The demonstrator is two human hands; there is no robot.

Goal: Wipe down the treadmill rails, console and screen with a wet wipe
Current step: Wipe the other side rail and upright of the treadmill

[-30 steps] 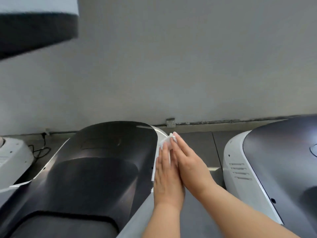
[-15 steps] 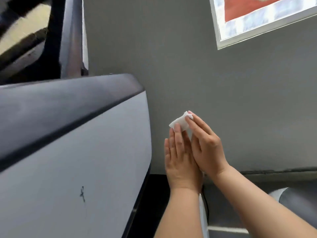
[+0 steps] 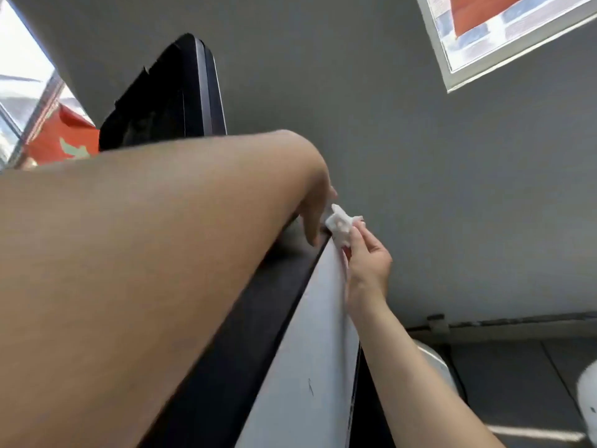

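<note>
The treadmill console (image 3: 310, 367) fills the lower middle, with a dark top face and a pale grey side panel. Its black screen (image 3: 168, 101) stands upright behind my left forearm. My right hand (image 3: 368, 257) pinches a crumpled white wet wipe (image 3: 340, 224) against the console's far top corner. My left arm crosses the whole frame, and my left hand (image 3: 315, 211) lies over that same corner with its fingers pointing down beside the wipe. Part of that hand is hidden by my wrist.
A grey wall rises behind the console, with a framed red and white picture (image 3: 504, 33) at the upper right. The white shell of a neighbouring treadmill (image 3: 586, 402) shows at the lower right. A window with a red banner (image 3: 61, 140) is at the left.
My view swung up from the treadmill base to the console top. My hands parted: the left arm reached over the console, and the right hand brought the wipe to its corner.
</note>
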